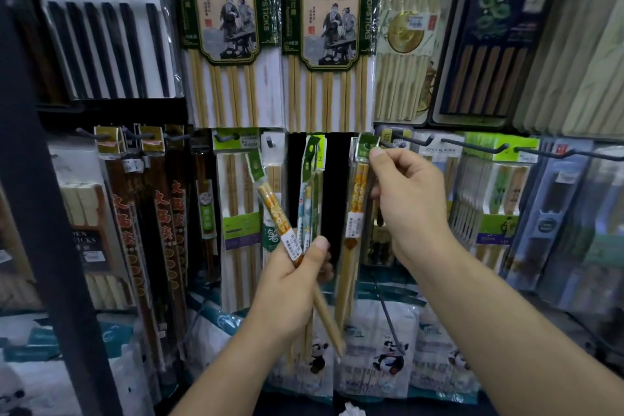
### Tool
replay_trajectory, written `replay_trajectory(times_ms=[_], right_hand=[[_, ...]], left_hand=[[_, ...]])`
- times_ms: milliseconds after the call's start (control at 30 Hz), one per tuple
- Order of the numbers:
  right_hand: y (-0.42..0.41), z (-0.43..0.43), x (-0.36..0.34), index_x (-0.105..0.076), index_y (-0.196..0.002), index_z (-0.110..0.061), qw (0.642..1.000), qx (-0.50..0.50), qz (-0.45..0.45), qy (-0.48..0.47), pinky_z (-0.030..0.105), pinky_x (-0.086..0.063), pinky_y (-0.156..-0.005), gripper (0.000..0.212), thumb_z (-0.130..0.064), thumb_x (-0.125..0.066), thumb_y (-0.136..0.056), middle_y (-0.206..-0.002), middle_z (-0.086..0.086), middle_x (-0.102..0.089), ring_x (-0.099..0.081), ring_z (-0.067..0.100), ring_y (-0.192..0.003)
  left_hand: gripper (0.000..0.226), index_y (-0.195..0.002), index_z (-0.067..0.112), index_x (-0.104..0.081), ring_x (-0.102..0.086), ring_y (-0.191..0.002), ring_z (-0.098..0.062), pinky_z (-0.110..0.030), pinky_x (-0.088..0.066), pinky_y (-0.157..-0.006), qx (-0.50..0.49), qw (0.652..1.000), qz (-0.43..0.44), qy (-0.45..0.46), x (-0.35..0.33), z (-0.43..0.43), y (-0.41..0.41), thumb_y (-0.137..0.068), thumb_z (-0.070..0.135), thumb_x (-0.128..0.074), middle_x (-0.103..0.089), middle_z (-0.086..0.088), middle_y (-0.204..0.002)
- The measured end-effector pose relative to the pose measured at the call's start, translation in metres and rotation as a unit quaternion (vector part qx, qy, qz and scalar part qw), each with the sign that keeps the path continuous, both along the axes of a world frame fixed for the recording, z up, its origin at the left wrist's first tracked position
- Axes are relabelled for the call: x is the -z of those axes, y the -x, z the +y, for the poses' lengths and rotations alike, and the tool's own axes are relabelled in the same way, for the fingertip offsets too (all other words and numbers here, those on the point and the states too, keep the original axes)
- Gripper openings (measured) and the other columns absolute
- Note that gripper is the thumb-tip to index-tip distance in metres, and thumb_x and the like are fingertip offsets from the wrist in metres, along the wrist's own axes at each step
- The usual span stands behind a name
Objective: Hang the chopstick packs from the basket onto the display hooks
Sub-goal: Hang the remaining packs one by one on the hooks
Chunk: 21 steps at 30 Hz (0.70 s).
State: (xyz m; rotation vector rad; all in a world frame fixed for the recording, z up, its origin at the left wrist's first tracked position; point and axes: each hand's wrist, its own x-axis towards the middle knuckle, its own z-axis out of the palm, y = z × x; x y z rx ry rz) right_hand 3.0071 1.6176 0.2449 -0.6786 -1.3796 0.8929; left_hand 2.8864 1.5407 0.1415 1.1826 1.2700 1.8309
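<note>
- My right hand (410,203) was raised to the display. Its thumb and forefinger were pinched tight on the green header card of a slim clear pack of bamboo chopsticks with yellow patterned tops (358,199), and the other fingers were curled loosely behind.
- That pack hung straight down from my pinch, its header just beside the tip of a dark metal display hook (391,144). I could not tell whether the header's hole was on the hook.
- My left hand (297,280) was lower and nearer the middle. Its fingers were wrapped round a fan of spare packs, with the thumb pressed across their white labels.
- In the fan, a second yellow-topped pack (271,206) leaned left and a blue-and-green pack (309,206) stood nearly upright. Their bare bamboo ends stuck out below my fist.
- Straight above, two large packs of pale bamboo chopsticks with green-and-beige picture labels (223,27) hung side by side, their lower ends close over the hook row.
- To the right, more dark hooks (472,146) jutted out, carrying green-headed packs.
- On the left hung long red-brown packs with orange characters (145,230), and above them was a pack of black chopsticks (104,44).
- Below my hands lay white packages printed with pandas (385,348).
- A dark upright post (40,213) blocked the left edge of my view.
</note>
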Motion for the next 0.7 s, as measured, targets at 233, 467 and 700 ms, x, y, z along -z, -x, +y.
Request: replay_trajectory(times_ms=[233,467,700], right_hand=[[0.006,0.007,-0.003,-0.067,-0.074,-0.004,1.0,0.006,0.019,0.011,0.023,-0.045,-0.062,0.031,-0.025,-0.066,-0.098,-0.064,0.005,-0.049,-0.044,0.015,-0.06],[0.007,0.011,0.004,-0.069,-0.077,-0.008,0.999,0.031,0.014,0.015,0.02,-0.046,-0.067,0.027,-0.028,-0.069,-0.096,-0.064,0.0,-0.053,-0.049,0.008,-0.06],[0.001,-0.003,0.014,-0.072,-0.08,-0.016,0.999,-0.049,0.017,0.009,0.021,-0.043,-0.052,0.029,-0.029,-0.059,-0.102,-0.069,0.0,-0.063,-0.048,0.008,-0.054]], left_hand=[[0.028,-0.114,0.019,-0.068,-0.057,-0.063,-0.017,-0.029,-0.052,-0.062,0.047,0.999,0.007,-0.002,-0.002,-0.003,0.001,-0.1,0.038,-0.053,-0.062,0.001,-0.072],[0.027,-0.1,0.009,-0.056,-0.058,-0.063,-0.016,-0.03,-0.055,-0.06,0.048,0.996,0.068,-0.028,-0.005,-0.006,0.001,-0.103,0.036,-0.051,-0.068,0.001,-0.074],[0.012,-0.082,0.036,-0.064,-0.064,-0.064,-0.021,-0.033,-0.057,-0.058,0.082,0.996,0.015,-0.041,-0.012,-0.009,-0.003,-0.09,0.044,-0.059,-0.071,-0.004,-0.081]])
